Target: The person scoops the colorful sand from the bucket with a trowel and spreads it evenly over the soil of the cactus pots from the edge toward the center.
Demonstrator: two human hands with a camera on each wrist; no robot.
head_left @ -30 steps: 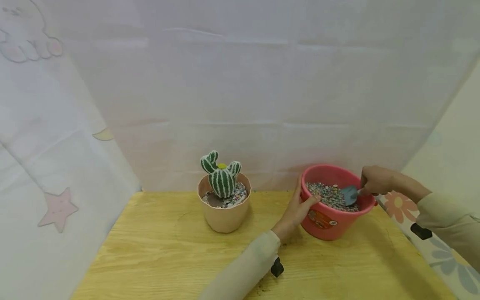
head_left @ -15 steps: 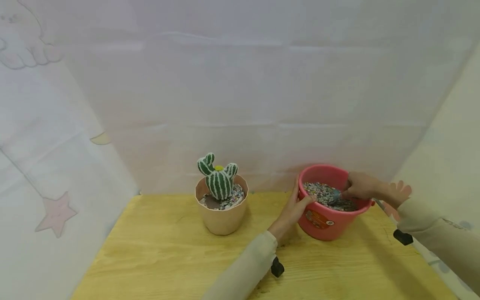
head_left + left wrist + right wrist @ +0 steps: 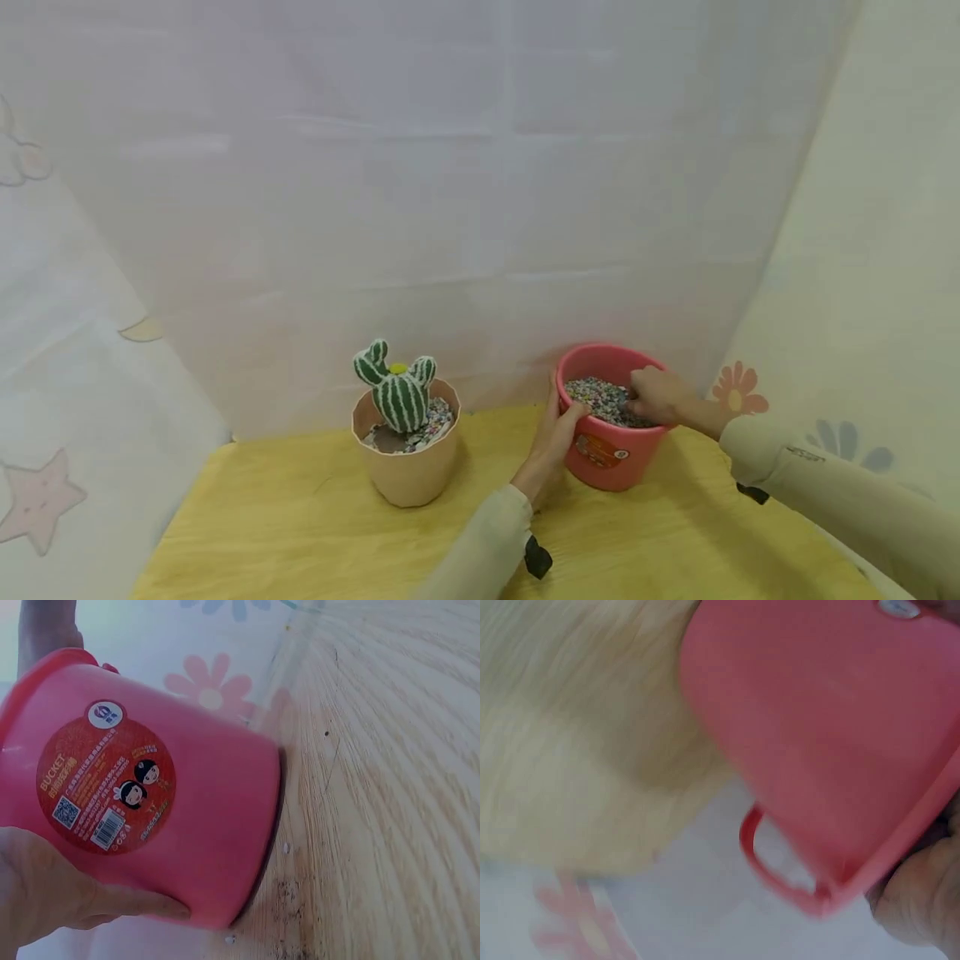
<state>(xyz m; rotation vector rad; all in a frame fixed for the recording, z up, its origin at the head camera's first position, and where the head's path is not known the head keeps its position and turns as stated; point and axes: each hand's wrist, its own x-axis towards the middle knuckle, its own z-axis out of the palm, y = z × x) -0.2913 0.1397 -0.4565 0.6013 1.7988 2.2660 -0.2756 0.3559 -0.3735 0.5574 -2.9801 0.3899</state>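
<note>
A red plastic bucket [image 3: 624,468] stands on the table at the right, partly filled with small multicoloured pebbles [image 3: 594,395]. My left hand [image 3: 557,435] grips its left rim, thumb over the edge and fingers along the outside wall. In the left wrist view, a finger lies along the bucket wall [image 3: 217,795] below a round label. Inside the bucket, my right hand [image 3: 658,395] holds a small grey-blue shovel [image 3: 625,406], its blade mostly hidden among the pebbles and behind the fingers. The right wrist view is blurred and shows the bucket's outside [image 3: 810,727] beside the right hand [image 3: 922,892].
A pale peach pot [image 3: 412,482] with a green-and-white cactus [image 3: 402,402] and some pebbles stands left of the bucket. The wooden table [image 3: 300,533] ends at a white cloth backdrop [image 3: 375,208] behind and at both sides. A red loop [image 3: 769,862] sticks out from the bucket's rim.
My right hand has moved left and deeper into the bucket, pushing the shovel into the pebbles. The left hand keeps its hold on the rim. The head view has shifted right and up.
</note>
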